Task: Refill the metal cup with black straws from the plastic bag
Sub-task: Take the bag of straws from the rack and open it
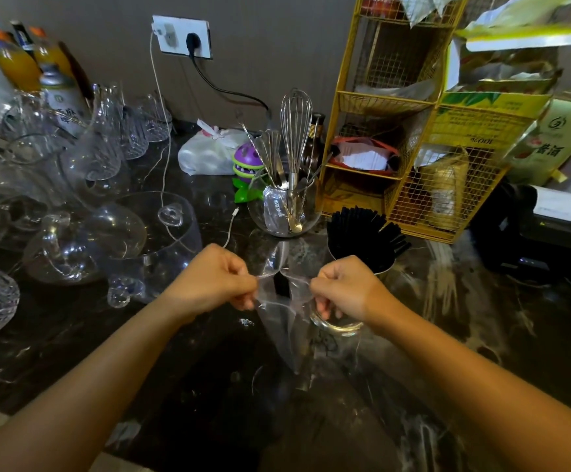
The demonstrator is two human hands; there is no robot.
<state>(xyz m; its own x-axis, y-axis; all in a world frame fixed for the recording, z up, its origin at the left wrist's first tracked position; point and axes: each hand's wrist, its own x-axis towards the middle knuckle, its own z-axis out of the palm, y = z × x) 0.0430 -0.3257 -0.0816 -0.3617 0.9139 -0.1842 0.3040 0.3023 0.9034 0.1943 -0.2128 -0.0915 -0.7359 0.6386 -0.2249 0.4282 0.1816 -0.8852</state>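
My left hand [215,279] and my right hand [345,289] both pinch the top of a clear plastic bag [285,321], pulling it taut between them above the dark marble counter. The bag hangs down limp and looks see-through; a small dark shape shows near its top, and I cannot tell what it is. Just behind my right hand stands the metal cup [384,265], packed with black straws [362,233] that fan out above its rim.
Many glass jugs and goblets [73,206] crowd the left side. A glass bowl with a whisk and spoons [285,202] stands behind the bag. A yellow wire rack [410,137] and a black receipt printer [532,233] are on the right. A glass rim [336,327] sits under my right hand.
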